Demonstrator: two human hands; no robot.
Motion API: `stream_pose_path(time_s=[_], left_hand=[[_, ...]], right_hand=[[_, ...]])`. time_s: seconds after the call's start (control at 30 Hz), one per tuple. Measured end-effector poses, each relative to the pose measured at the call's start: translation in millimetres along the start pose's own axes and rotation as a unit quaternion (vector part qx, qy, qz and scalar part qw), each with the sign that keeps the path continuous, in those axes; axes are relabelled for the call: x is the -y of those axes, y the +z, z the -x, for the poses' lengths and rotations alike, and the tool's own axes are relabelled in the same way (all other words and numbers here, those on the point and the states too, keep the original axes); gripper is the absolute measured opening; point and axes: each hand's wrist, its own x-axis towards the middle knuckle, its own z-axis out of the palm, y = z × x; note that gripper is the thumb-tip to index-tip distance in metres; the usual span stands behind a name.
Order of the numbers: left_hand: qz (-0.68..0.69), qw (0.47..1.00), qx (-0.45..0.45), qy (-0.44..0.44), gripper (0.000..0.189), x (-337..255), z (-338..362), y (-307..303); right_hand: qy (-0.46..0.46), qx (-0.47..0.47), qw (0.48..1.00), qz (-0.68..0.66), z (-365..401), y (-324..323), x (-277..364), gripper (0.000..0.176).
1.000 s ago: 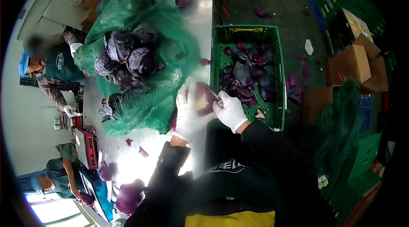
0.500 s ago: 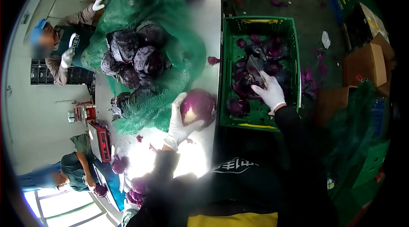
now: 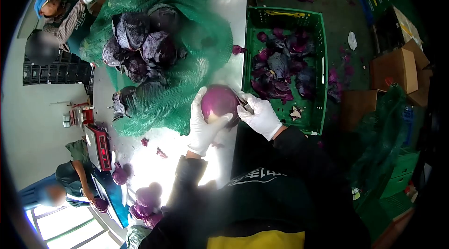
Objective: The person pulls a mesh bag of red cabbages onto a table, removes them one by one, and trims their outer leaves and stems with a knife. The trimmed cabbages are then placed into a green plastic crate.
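A purple cabbage (image 3: 219, 99) is held.
It is gripped by the left hand (image 3: 204, 132), fingers curled; a knife (image 3: 246, 106) is gripped by the right hand (image 3: 263, 119).

One cabbage (image 3: 220, 101) and one knife (image 3: 245, 105) in two hands (image 3: 204, 129) (image 3: 263, 119), one scale (image 3: 99, 148).

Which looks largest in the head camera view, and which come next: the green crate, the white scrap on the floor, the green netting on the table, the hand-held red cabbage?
1. Green netting
2. Green crate
3. Hand-held red cabbage
4. White scrap
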Motion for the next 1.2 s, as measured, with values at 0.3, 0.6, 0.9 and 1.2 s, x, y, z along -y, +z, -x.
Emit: stream_pose_path(time_s=[0.3,0.6,0.9,1.2], left_hand=[[0.143,0.987,0.057,0.043,0.103,46,16,-20],[0.082,0.997,-0.006,0.006,0.077,5,5,-5],[-0.091,0.990,0.014,0.104,0.103,10,11,-8],[-0.246,0.961,0.049,0.117,0.107,-23,15,-8]], right_hand=[[0.038,-0.102,0.994,-0.015,-38,-10,-66,0.029],[-0.193,-0.030,0.981,-0.014,0,-1,-4,0.061],[-0.033,-0.150,0.988,0.000,-54,-59,-34,0.029],[-0.199,0.001,0.970,0.139,-4,-28,25,0.037]])
